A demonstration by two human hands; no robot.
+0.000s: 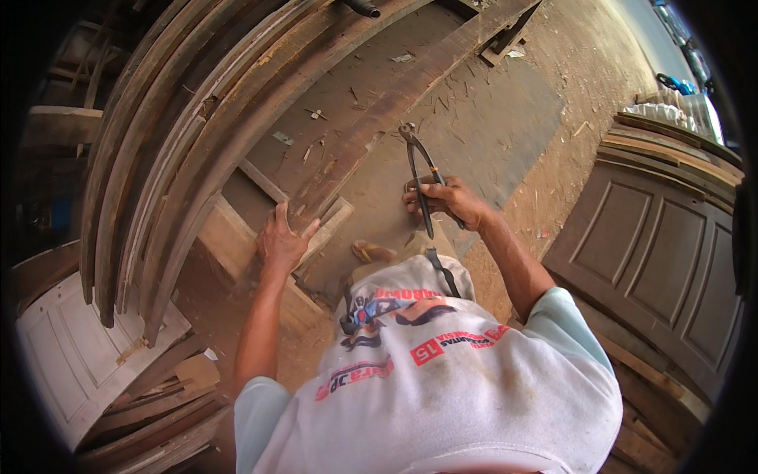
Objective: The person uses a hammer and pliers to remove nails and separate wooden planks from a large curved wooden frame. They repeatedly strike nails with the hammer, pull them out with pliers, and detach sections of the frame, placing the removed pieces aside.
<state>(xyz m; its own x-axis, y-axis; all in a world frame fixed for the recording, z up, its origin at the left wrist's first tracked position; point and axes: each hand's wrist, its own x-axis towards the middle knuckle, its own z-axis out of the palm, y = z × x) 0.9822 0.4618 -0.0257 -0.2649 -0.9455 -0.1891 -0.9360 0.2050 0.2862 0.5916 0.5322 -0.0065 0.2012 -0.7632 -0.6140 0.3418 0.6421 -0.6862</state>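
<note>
The left hand point(282, 237) lies flat, fingers spread, pressing on the long dark weathered wooden plank point(395, 99) where it rests on a pale wooden block point(237, 237). To its right, the right hand point(446, 197) is clenched around the handles of black metal pincers point(418, 170), whose head touches the plank's edge above.

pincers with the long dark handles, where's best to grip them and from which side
Grip the long-handled dark metal pincers at the lower ends of the two handles, far from the jaws, coming from the person's right. The jaws point up and away at the long brown wooden plank, and the right hand already closes round those handle ends. The left hand presses flat on the plank's near end.
</note>
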